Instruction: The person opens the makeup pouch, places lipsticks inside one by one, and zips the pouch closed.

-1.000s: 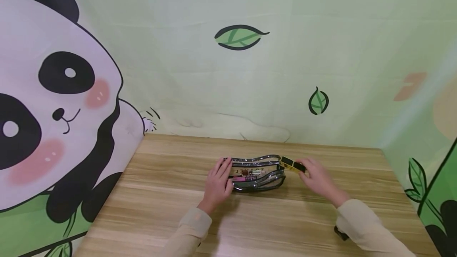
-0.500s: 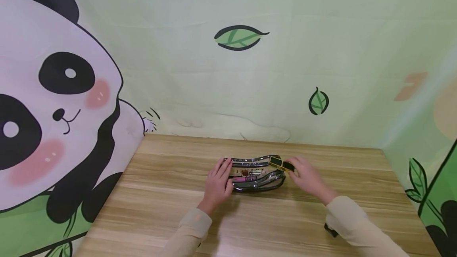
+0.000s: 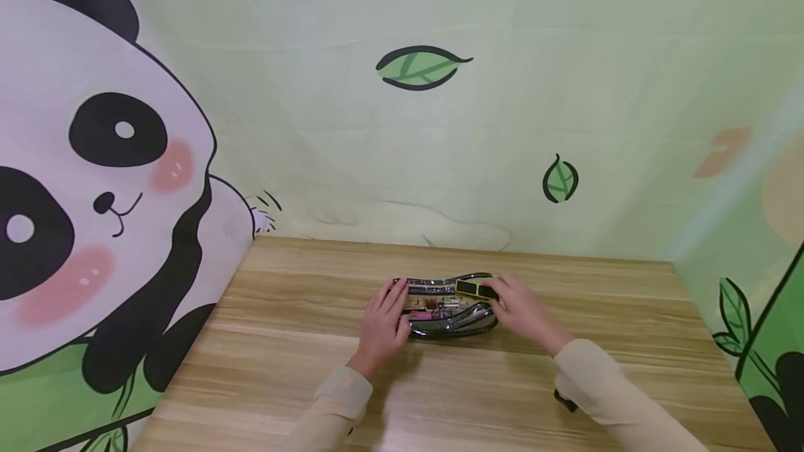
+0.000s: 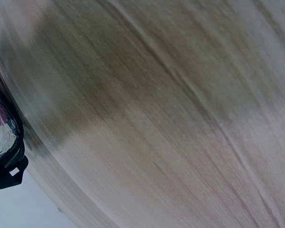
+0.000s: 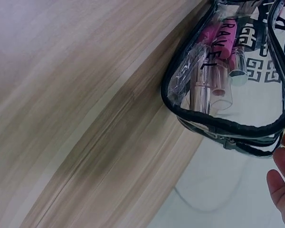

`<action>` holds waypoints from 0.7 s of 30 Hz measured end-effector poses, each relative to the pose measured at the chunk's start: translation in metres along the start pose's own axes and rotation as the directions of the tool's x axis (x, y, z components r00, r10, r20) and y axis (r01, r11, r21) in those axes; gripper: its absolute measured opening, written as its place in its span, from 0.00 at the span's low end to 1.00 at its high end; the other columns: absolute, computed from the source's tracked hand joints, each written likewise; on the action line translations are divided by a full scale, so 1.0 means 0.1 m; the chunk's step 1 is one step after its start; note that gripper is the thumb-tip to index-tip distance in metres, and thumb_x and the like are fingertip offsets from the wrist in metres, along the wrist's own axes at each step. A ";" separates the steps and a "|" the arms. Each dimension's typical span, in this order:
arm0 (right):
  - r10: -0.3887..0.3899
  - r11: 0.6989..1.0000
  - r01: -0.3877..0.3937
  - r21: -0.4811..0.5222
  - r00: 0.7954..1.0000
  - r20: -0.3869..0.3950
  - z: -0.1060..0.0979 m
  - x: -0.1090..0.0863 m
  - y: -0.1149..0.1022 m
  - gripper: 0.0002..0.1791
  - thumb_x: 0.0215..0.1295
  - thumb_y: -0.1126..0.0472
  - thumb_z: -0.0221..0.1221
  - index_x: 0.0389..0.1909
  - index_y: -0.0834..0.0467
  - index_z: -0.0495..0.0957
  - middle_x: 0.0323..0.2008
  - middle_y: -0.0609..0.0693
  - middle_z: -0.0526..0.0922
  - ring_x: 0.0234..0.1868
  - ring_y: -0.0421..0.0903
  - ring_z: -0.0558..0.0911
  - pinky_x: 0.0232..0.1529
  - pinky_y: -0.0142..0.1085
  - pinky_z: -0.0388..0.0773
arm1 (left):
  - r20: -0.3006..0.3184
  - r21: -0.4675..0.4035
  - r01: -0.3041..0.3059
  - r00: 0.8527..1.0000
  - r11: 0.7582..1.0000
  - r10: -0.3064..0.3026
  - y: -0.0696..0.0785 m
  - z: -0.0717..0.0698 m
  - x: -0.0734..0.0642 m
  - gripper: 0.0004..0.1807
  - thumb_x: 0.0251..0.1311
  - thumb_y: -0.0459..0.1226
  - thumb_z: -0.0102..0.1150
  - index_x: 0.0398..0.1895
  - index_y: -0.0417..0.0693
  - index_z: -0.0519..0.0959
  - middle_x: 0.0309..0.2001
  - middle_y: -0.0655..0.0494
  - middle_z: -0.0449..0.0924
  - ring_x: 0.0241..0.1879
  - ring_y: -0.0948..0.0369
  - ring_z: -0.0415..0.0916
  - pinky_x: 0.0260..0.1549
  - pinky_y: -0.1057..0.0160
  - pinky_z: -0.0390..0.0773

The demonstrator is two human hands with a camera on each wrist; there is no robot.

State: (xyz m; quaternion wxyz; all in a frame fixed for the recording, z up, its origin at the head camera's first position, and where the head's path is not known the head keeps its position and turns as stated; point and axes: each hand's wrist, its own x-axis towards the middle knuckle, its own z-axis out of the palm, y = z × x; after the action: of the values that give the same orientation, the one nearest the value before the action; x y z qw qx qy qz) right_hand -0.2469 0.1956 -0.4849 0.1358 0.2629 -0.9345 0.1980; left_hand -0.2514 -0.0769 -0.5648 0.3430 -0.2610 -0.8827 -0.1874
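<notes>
A clear cosmetic pouch (image 3: 449, 330) with black trim and a zipper lies on the wooden table, its top parted. Pink and clear tubes (image 5: 218, 61) show through its wall in the right wrist view. At the pouch's left end, my left hand (image 3: 380, 316) holds it, fingers at the far edge and thumb at the near one. My right hand (image 3: 526, 309) pinches a small black box with yellow edges (image 3: 475, 290) by its right end. The box is over the right part of the pouch's opening. My left hand is out of its own wrist view.
The wooden table (image 3: 283, 340) reaches back to a green printed cloth (image 3: 477, 131) with a panda (image 3: 138, 180) and leaves on it. A small black object (image 3: 565, 401) shows under my right sleeve.
My right hand has moved left with the small box, from beyond the pouch's right end to above its opening. My left hand has stayed in place on the pouch.
</notes>
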 end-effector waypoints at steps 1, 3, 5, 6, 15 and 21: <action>-0.008 1.000 0.008 -0.004 1.000 -0.005 0.01 0.01 -0.01 0.21 0.49 0.68 0.58 0.48 0.60 0.73 0.36 0.53 0.76 0.35 0.46 0.75 0.38 0.41 0.75 | 0.008 -0.003 0.005 1.000 1.000 -0.005 0.00 0.00 0.00 0.28 0.46 0.38 0.44 0.54 0.40 0.71 0.60 0.53 0.67 0.59 0.50 0.62 0.51 0.51 0.68; -0.024 1.000 0.024 -0.016 1.000 -0.017 0.02 0.02 -0.02 0.21 0.48 0.68 0.57 0.47 0.61 0.74 0.35 0.53 0.76 0.33 0.45 0.74 0.35 0.39 0.75 | 0.016 -0.008 0.011 1.000 1.000 -0.011 0.01 -0.01 0.00 0.28 0.47 0.38 0.43 0.54 0.40 0.71 0.60 0.52 0.67 0.59 0.49 0.63 0.51 0.51 0.68; -0.041 0.999 0.040 -0.026 0.999 -0.034 0.04 0.04 -0.04 0.20 0.48 0.68 0.57 0.47 0.60 0.74 0.35 0.52 0.76 0.33 0.46 0.75 0.34 0.39 0.74 | 0.014 -0.008 0.010 1.000 1.000 -0.010 0.01 -0.02 0.01 0.28 0.46 0.38 0.45 0.54 0.40 0.71 0.60 0.52 0.67 0.59 0.49 0.63 0.51 0.51 0.68; -0.046 0.999 0.045 -0.027 0.998 -0.040 0.04 0.04 -0.05 0.20 0.48 0.69 0.57 0.46 0.60 0.74 0.34 0.52 0.76 0.33 0.46 0.75 0.34 0.39 0.74 | 0.013 -0.008 0.010 1.000 1.000 -0.010 0.01 -0.02 0.01 0.28 0.45 0.38 0.46 0.54 0.40 0.71 0.60 0.52 0.67 0.59 0.49 0.63 0.52 0.51 0.68; -0.084 0.995 0.080 -0.064 0.994 -0.067 0.10 0.10 -0.13 0.19 0.48 0.68 0.58 0.45 0.59 0.74 0.31 0.49 0.75 0.31 0.43 0.72 0.31 0.37 0.71 | 0.046 -0.005 0.031 0.998 0.999 -0.031 0.02 -0.03 0.00 0.28 0.47 0.38 0.45 0.56 0.42 0.70 0.61 0.54 0.65 0.61 0.51 0.61 0.53 0.52 0.67; -0.099 0.991 0.091 -0.097 0.992 -0.073 0.17 0.13 -0.18 0.19 0.47 0.67 0.59 0.44 0.57 0.75 0.30 0.48 0.73 0.30 0.42 0.71 0.31 0.35 0.71 | 0.032 0.002 0.025 0.999 1.000 -0.026 0.02 -0.02 0.00 0.28 0.46 0.38 0.45 0.55 0.41 0.71 0.61 0.54 0.66 0.61 0.51 0.61 0.52 0.52 0.67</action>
State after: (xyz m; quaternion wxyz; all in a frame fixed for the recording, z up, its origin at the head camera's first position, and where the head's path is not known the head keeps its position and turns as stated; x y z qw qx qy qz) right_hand -0.2506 0.1677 -0.4900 0.1934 0.2927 -0.9231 0.1573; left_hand -0.2494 -0.0764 -0.5629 0.3267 -0.2524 -0.8915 -0.1868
